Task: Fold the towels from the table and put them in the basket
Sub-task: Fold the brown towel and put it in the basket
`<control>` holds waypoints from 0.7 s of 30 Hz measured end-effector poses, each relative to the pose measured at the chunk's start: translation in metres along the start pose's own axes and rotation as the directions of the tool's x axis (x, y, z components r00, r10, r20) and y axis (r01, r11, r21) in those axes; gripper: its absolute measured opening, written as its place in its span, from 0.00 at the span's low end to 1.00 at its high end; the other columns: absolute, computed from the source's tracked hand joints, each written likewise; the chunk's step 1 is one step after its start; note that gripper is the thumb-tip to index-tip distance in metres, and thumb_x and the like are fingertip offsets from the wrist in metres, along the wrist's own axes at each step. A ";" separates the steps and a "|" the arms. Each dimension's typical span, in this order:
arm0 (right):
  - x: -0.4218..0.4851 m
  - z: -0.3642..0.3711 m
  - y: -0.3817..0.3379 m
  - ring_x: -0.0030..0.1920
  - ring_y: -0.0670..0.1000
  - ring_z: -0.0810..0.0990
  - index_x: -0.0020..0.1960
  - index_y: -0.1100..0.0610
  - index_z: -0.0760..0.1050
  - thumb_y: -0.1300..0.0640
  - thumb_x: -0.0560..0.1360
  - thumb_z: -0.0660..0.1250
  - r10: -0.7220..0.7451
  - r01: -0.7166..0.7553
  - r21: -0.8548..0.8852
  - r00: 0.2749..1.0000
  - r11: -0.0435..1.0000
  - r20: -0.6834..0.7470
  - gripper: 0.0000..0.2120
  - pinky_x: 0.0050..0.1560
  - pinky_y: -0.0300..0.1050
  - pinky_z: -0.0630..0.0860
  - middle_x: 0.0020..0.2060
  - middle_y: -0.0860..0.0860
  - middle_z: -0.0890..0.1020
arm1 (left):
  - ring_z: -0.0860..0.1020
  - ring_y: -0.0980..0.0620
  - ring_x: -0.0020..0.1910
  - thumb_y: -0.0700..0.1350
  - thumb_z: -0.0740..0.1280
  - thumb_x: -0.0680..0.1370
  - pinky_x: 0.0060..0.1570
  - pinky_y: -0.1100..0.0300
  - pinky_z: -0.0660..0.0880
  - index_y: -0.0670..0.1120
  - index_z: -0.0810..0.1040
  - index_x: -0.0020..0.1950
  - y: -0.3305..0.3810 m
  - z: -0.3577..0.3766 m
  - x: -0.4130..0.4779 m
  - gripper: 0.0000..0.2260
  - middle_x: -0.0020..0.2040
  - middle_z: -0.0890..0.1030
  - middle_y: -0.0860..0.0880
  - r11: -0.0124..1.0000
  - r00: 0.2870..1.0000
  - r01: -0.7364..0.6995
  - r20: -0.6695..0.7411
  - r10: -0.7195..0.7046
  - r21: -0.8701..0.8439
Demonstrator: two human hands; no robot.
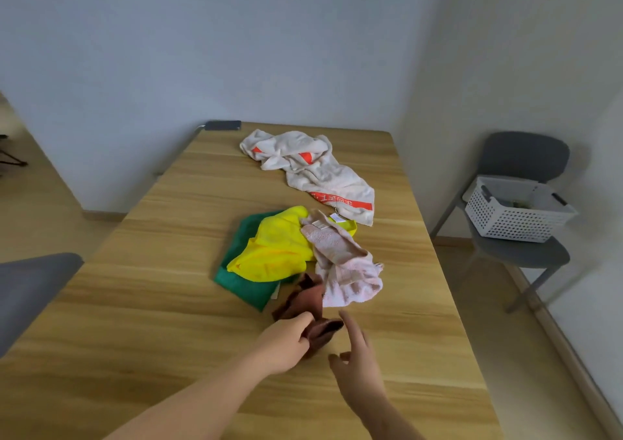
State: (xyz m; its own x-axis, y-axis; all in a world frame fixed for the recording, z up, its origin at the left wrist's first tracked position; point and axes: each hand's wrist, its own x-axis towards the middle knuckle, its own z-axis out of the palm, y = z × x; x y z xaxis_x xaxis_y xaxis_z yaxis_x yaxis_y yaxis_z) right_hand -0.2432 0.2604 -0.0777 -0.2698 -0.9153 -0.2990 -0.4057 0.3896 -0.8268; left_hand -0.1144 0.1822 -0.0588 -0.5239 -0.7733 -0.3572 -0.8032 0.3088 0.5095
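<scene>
The left hand (286,340) has its fingers closed on a crumpled brown towel (303,304) low in the middle of the frame, on the wooden bench (135,304). The right hand (357,358) hovers just beside it, fingers spread and holding nothing. Above lie yellow (273,250), green (242,284), pink (344,264) and white (313,166) towels. The white basket (515,210) sits on a grey chair (526,254) at the right edge.

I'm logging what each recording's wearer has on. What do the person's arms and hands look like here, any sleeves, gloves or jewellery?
Both forearms are bare as far as the picture shows: no sleeves reach into view. The left hand and the right hand wear no gloves, and no watch, bracelet or ring can be seen. The picture is slightly blurred, so a thin ring could be missed.
</scene>
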 end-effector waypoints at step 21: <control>-0.019 -0.090 -0.088 0.37 0.52 0.72 0.36 0.53 0.67 0.60 0.70 0.69 -0.084 0.144 0.264 0.970 0.954 -0.227 0.11 0.35 0.41 0.67 0.32 0.48 0.74 | 0.68 0.53 0.32 0.39 0.58 0.78 0.30 0.59 0.62 0.51 0.67 0.41 0.083 -0.072 -0.026 0.08 0.35 0.71 0.51 0.941 0.904 -0.063 -0.419 -0.088 -0.334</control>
State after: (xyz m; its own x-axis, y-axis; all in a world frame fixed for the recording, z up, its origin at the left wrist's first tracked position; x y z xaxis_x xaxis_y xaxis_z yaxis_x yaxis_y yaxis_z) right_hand -0.2805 0.2527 0.0439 -0.4257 -0.8979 -0.1124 -0.1953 0.2124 -0.9575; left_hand -0.1477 0.1881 0.0490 -0.2834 -0.9582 -0.0398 -0.6279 0.1541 0.7629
